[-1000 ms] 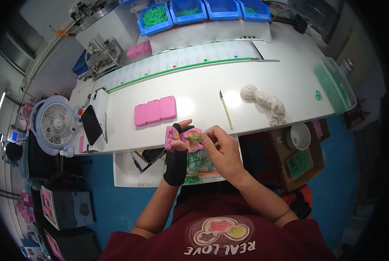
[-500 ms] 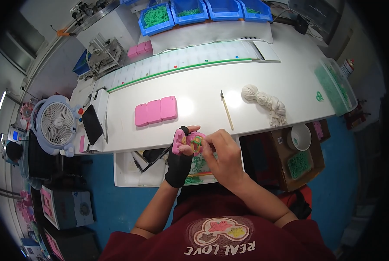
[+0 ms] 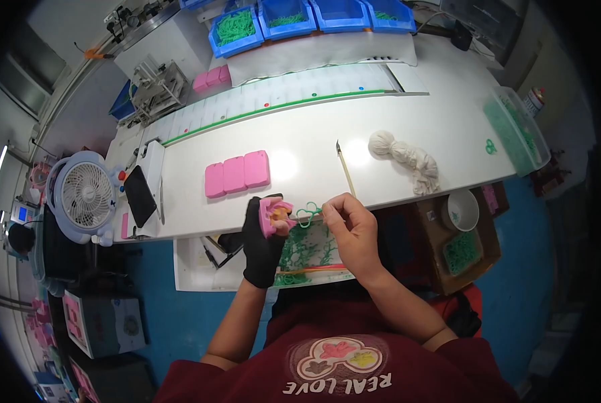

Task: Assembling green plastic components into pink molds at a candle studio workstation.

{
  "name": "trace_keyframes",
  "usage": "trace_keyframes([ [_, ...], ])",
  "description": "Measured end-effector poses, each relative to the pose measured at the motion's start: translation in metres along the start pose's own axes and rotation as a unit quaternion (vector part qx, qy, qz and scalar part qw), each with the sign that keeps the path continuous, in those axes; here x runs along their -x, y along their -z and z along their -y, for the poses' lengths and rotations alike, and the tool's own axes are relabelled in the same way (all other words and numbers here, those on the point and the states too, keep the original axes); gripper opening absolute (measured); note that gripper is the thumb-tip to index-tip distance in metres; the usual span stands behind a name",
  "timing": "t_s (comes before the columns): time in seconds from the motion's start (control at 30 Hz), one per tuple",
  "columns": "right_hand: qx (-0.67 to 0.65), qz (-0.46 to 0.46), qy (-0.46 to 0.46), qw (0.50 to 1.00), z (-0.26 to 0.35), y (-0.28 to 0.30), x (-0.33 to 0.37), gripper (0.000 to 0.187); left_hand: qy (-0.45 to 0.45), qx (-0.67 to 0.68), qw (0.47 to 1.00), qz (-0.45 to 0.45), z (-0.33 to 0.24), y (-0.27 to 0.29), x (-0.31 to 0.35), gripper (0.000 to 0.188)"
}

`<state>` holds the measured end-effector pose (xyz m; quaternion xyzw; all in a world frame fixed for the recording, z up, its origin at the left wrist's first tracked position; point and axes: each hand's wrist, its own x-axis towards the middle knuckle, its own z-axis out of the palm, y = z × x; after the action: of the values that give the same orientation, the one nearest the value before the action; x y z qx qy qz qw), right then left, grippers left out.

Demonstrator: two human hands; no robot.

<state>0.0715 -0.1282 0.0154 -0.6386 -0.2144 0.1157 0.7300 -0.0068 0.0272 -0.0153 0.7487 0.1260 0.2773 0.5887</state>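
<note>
My left hand, in a black glove with bare fingertips, is closed around a pink rubber mould above the front edge of the table. The mould is bent, and a yellowish inside shows. To its right, my right hand pinches a thin green looped piece between thumb and fingers. That piece hangs in the air between both hands, clear of the mould. Three pink mould blocks lie side by side on the table beyond my left hand. A craft knife with a pale handle lies beyond my right hand.
Below my hands, a pulled-out drawer holds green scraps. A knotted cream cloth lies right of the knife. Blue bins stand at the back, a green-filled tub at right, a fan at left. A box holds a bowl.
My right hand has drawn the green looped piece out of the pink mould, toward the right. My left hand has shifted left with the mould.
</note>
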Motion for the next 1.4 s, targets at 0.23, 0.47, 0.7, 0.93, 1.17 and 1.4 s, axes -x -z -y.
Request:
trace_keyframes([
  [0.23, -0.042, -0.014, -0.049, 0.998, -0.009, 0.008, 0.0, 0.016, -0.149, -0.306, 0.932, -0.124, 0.013, 0.009, -0.023, 0.062],
  [0.47, -0.043, -0.017, -0.056, 0.997, -0.011, 0.01, 0.001, 0.013, -0.131, -0.416, 0.894, -0.1, 0.016, 0.008, -0.026, 0.063],
  [0.7, 0.073, 0.036, -0.047, 0.996, -0.015, 0.02, 0.012, 0.021, -0.134, -0.3, 0.939, -0.105, 0.023, 0.014, -0.022, 0.066],
  [0.93, 0.101, 0.098, -0.042, 0.989, 0.0, 0.015, -0.005, 0.043, -0.146, -0.134, 0.98, 0.018, -0.003, -0.001, -0.016, 0.081],
  [1.17, 0.073, 0.101, -0.038, 0.991, -0.013, 0.003, 0.0, 0.028, -0.093, -0.056, 0.994, 0.02, -0.022, -0.02, -0.004, 0.068],
  [1.4, 0.087, 0.062, -0.03, 0.994, -0.015, 0.0, 0.007, 0.026, -0.027, -0.027, 0.999, -0.025, -0.021, -0.02, -0.001, 0.036],
])
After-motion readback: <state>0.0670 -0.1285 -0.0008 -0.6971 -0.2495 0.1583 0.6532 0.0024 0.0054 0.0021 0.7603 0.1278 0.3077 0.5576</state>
